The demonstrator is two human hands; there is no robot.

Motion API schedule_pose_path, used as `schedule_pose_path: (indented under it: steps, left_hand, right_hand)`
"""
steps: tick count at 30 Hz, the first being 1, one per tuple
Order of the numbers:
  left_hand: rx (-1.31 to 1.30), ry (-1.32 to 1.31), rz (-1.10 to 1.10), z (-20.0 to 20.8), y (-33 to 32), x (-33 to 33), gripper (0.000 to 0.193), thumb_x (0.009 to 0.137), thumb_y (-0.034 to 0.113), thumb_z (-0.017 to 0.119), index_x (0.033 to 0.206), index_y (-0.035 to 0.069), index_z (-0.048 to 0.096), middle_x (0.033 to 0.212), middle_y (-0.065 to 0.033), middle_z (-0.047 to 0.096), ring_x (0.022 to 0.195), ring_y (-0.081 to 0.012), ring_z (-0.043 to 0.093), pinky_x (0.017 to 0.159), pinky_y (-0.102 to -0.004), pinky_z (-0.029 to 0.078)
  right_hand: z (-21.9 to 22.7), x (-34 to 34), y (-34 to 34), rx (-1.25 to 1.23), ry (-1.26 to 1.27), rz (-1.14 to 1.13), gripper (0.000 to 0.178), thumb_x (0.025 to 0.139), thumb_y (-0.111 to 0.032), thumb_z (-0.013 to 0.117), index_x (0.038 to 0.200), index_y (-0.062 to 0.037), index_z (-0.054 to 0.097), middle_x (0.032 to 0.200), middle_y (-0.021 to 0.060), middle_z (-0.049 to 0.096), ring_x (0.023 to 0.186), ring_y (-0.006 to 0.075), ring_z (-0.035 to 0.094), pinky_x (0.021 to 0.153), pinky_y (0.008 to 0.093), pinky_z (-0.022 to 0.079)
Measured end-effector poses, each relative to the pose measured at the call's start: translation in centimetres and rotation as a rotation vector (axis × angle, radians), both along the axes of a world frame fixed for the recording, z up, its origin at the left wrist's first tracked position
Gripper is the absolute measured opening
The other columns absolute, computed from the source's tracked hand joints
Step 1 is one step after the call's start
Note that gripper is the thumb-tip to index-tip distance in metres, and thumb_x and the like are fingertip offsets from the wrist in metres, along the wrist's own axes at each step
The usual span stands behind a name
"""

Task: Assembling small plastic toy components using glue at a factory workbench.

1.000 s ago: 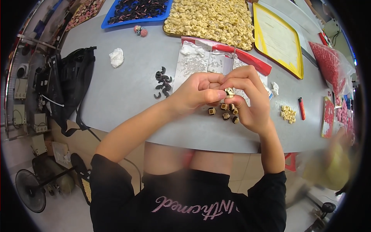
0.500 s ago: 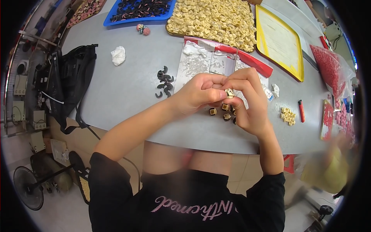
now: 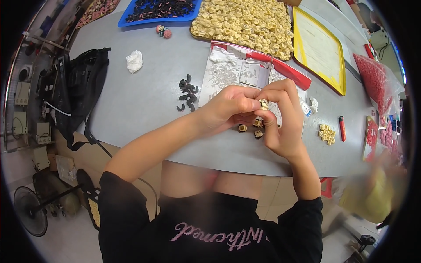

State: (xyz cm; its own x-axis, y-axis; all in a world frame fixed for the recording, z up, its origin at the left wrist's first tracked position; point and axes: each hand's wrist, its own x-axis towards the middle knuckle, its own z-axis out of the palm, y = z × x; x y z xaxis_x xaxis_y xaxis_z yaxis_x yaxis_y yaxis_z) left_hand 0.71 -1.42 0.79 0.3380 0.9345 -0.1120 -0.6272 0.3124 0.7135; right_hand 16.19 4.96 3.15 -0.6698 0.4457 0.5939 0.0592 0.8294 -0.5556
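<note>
My left hand [image 3: 232, 104] and right hand [image 3: 284, 117] meet right of the frame's centre, fingers curled, thumbs and fingertips pinched on one small cream-and-black piece [image 3: 263, 104]. It sits between them, raised off the tabletop [image 3: 151, 94]. Step in hand, in my judgement: close fingertip work on this item; the next move calls for a light, even pinch. Just below the hands lie dark-sided cube pieces [image 3: 242, 128], some partly hidden. Black crescent pieces [image 3: 189, 93] lie left, a cluster of cream pieces [image 3: 326, 134] right. Farther out, upper frame: a blue tray [image 3: 158, 22] and a yellow-rimmed tray [image 3: 320, 50].
</note>
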Motion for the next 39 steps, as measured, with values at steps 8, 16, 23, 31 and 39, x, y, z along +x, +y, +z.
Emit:
schedule_pose_path:
  steps: [8,16,23,31,39]
  left_hand:
    - [-0.039,0.092,-0.035,0.3,0.3,-0.4,0.064,0.076,0.035,0.059,0.125,-0.004,0.046,0.100,-0.0051,0.054,0.096,-0.0134,0.054,0.090,-0.0319,0.044]
    - [0.109,-0.132,0.113,-0.4,0.8,-1.6,0.029,0.079,0.030,0.060,0.086,0.005,0.048,0.057,0.0070,0.024,0.055,-0.0071,0.025,0.054,-0.0231,0.024]
    - [0.134,-0.100,0.095,0.4,1.0,-1.2,0.028,0.078,0.030,0.060,0.084,0.005,0.047,0.058,0.0064,0.025,0.055,-0.0070,0.026,0.053,-0.0226,0.025]
    - [0.154,-0.058,0.117,0.5,1.4,-1.3,0.031,0.078,0.032,0.061,0.078,0.008,0.041,0.059,0.0063,0.025,0.056,-0.0066,0.026,0.054,-0.0225,0.025]
    - [0.159,-0.036,0.141,0.5,0.9,-1.6,0.029,0.078,0.030,0.060,0.076,0.010,0.040,0.059,0.0062,0.026,0.056,-0.0064,0.026,0.054,-0.0220,0.025]
  right_hand:
    - [0.8,0.3,0.4,-0.051,-0.014,0.036,0.027,0.069,0.000,0.065,0.094,0.0007,0.056,0.088,0.0143,0.052,0.079,0.0309,0.049,0.070,0.0367,0.041]
    - [7.1,3.2,-2.4,-0.138,0.662,-0.017,0.021,0.079,-0.003,0.058,0.099,-0.0020,0.053,0.098,0.0173,0.054,0.082,0.0239,0.056,0.069,0.0331,0.049]
    - [15.7,4.7,-9.6,0.089,0.920,0.598,0.009,0.090,-0.017,0.054,0.089,-0.0074,0.056,0.083,0.0013,0.049,0.079,0.0139,0.051,0.066,0.0268,0.046]
    - [15.5,2.7,-11.3,0.289,1.195,0.590,0.004,0.086,-0.007,0.054,0.088,-0.0042,0.054,0.088,0.0032,0.047,0.079,0.0157,0.051,0.065,0.0261,0.043]
    - [15.0,4.2,-13.3,0.109,0.974,0.574,0.011,0.088,-0.008,0.053,0.098,-0.0034,0.056,0.091,0.0052,0.046,0.075,0.0171,0.049,0.061,0.0261,0.043]
